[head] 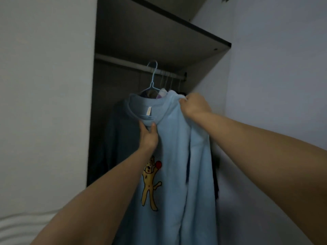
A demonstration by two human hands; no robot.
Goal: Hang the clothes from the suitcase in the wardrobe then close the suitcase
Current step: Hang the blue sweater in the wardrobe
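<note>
Head view. Light-blue fleece sweatshirt with yellow cartoon-dog print (177, 156) hangs on thin pale-blue wire hanger (153, 75), long axis vertical, directly ahead of both hands. Hanger hook overlaps pale horizontal wardrobe rail (123, 63); whether seated on it, cannot tell. Left hand (148, 137) pinches front of neckline from below, thumb and fingers closed on fabric. Right hand (193, 105) grips bunched shoulder fabric, higher and nearer rail. Dark garment (115, 138) hangs just behind, to left. Suitcase out of view. Judgement: next move turns on hook-to-rail alignment.

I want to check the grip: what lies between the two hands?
Only blue shirt fabric spans between left hand and right hand, in the head view.
</note>
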